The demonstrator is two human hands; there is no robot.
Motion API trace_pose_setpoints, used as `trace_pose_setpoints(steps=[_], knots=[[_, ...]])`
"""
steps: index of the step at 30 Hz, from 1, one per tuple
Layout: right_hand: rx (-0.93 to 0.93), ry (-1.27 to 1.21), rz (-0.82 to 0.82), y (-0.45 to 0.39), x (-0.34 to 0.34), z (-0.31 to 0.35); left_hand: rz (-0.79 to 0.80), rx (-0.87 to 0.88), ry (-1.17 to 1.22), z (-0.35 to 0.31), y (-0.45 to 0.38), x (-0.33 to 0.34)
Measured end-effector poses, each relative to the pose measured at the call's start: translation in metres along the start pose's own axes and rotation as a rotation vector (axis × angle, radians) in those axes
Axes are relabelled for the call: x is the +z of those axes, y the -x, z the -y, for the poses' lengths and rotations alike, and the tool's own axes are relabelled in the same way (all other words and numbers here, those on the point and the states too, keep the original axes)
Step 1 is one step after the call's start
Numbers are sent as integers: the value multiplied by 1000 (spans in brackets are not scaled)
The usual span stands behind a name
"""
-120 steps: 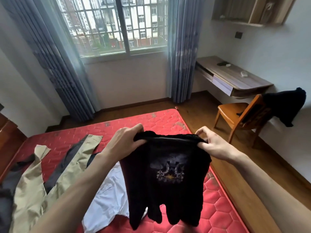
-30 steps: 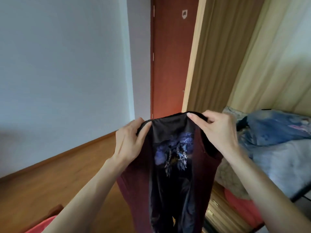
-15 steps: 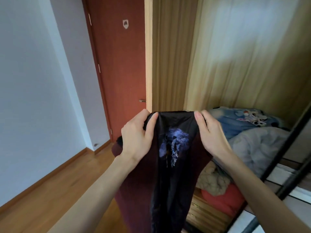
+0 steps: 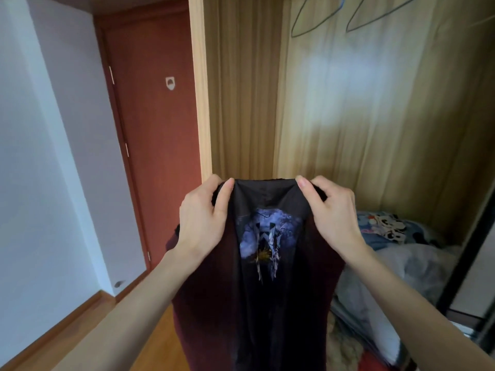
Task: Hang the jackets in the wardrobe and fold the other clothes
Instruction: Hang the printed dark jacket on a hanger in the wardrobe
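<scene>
A dark jacket (image 4: pixel 267 277) with maroon outer fabric and a black lining hangs in mid-air in front of the open wardrobe (image 4: pixel 241 89), held up by its collar edge with the lining side facing the camera; a bluish-white printed graphic (image 4: pixel 269 242) shows on the lining just below the collar. The left hand (image 4: pixel 203 220) grips the collar's left end, thumb laid over the lining and fingers curled behind the cloth. The right hand (image 4: pixel 332 215) grips the collar's right end the same way, thumb on the near side and fingers wrapped over the top edge. Inside the wardrobe, above and to the right of the jacket, two thin wire hangers (image 4: pixel 356 14) hang side by side. Low in the wardrobe, to the right of the jacket, lies a pile of bedding (image 4: pixel 401 253), blue patterned on top and grey beneath. Left of the wardrobe stands a reddish-brown door (image 4: pixel 155 129) beside a white wall (image 4: pixel 40 156), with wooden floor (image 4: pixel 150 341) below.
</scene>
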State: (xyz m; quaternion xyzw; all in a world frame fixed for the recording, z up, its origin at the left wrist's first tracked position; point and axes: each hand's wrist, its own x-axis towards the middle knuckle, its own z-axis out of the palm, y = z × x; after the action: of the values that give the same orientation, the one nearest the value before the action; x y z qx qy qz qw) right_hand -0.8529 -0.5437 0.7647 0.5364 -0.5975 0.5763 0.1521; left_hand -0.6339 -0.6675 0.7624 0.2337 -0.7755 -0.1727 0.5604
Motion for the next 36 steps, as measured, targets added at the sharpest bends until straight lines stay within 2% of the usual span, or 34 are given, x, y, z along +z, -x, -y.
trace_pose_setpoints(steps=[6,14,19,27,36], knots=[[-3,-1,16,-47,-12,-31,7,61,27,2,-43,32],[-68,-38,53,-111,-29,-69,-33,6,134,-12,-101,75],[-96,-59,56,-150,-40,-90,-71,51,140,-25,-139,98],[-146,-112,70,-209,-34,-97,-136,67,133,-24,-195,120],[-132,-78,160,-259,-21,-118,-119,125,131,-12,-244,140]])
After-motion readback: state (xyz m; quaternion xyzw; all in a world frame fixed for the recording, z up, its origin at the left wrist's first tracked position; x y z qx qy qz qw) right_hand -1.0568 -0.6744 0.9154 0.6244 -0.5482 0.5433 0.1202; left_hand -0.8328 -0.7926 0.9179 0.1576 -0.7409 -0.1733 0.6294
